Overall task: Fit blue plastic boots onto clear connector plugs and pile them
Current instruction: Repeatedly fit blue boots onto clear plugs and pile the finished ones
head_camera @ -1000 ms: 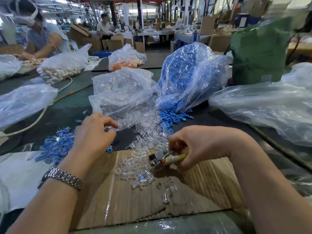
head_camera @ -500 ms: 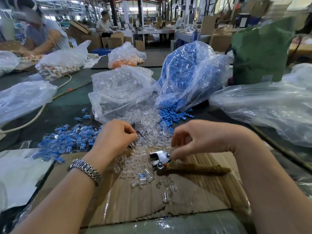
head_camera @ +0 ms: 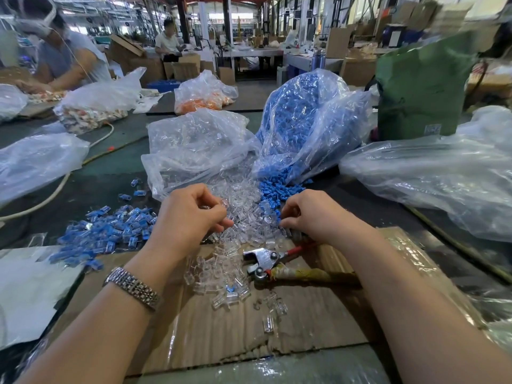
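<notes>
Loose clear connector plugs [head_camera: 245, 217] spill from a clear bag [head_camera: 194, 148] onto the table and the cardboard. Blue boots [head_camera: 277, 187] pour out of the blue-filled bag [head_camera: 302, 120] just right of them. A pile of plugs with blue boots fitted [head_camera: 110, 230] lies at the left. My left hand [head_camera: 191, 217], with a watch on the wrist, has its fingers curled and pinches a clear plug above the clear heap. My right hand [head_camera: 313, 214] is curled with its fingertips down where blue boots meet clear plugs; what they hold is hidden.
A plier-like tool [head_camera: 266, 259] with a taped handle lies on the cardboard sheet [head_camera: 277, 328] under my right wrist. Big plastic bags sit left [head_camera: 36, 162] and right [head_camera: 429, 176]; a green bag [head_camera: 421, 87] stands behind. A cable [head_camera: 55, 187] crosses the table. Other people work at the back left.
My right hand let go of the tool, which now lies on the cardboard, and moved forward to the parts. My left hand moved right from the finished pile to the clear plugs.
</notes>
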`<state>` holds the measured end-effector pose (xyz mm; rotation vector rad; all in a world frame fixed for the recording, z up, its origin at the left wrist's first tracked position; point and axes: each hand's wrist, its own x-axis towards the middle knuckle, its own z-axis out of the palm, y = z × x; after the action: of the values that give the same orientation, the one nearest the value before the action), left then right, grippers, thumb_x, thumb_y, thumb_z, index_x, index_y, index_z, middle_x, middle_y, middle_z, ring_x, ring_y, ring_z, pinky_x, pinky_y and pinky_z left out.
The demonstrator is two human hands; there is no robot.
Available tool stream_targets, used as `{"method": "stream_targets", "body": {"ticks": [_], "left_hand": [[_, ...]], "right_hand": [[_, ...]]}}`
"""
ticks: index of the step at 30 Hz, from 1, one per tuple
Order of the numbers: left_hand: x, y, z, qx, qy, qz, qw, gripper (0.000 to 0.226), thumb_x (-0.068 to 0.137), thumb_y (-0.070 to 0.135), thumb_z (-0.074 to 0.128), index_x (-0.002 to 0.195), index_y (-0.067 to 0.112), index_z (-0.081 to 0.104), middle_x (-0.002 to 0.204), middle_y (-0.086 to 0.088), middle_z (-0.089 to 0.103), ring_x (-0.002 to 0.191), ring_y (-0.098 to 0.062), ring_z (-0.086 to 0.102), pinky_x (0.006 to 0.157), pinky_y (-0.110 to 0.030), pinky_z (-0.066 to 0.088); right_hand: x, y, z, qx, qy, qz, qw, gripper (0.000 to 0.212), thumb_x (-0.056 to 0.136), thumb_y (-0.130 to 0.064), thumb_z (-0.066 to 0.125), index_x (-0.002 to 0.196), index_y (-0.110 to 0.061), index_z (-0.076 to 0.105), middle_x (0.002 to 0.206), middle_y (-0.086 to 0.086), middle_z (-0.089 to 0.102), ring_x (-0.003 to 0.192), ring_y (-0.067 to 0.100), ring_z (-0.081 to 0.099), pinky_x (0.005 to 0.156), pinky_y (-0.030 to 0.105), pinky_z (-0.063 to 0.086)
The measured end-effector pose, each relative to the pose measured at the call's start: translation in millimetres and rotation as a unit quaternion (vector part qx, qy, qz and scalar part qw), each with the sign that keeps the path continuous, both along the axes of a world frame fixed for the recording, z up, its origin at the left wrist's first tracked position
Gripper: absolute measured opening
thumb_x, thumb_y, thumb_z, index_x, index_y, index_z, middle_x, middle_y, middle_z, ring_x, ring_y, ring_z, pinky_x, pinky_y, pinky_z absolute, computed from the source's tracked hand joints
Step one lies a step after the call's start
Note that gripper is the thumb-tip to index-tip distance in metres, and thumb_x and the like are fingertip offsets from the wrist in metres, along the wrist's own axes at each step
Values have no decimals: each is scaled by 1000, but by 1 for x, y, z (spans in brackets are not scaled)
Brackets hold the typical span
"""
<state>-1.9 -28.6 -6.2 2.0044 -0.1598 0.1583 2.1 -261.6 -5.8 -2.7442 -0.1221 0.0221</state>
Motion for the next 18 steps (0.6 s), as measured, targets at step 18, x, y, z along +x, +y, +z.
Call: {"method": "stream_targets", "body": {"ticks": [18], "left_hand": [[-9, 2, 7, -103, 70, -100, 987, 22, 90, 2, 69, 98, 20, 78, 92, -7, 77, 84, -18, 75, 69, -21, 59]], "right_hand": [[-17, 18, 19, 328, -65, 52, 941, 6, 88, -18, 78, 86, -22, 73, 75, -4, 68, 64, 0, 54, 64, 11, 47]]}}
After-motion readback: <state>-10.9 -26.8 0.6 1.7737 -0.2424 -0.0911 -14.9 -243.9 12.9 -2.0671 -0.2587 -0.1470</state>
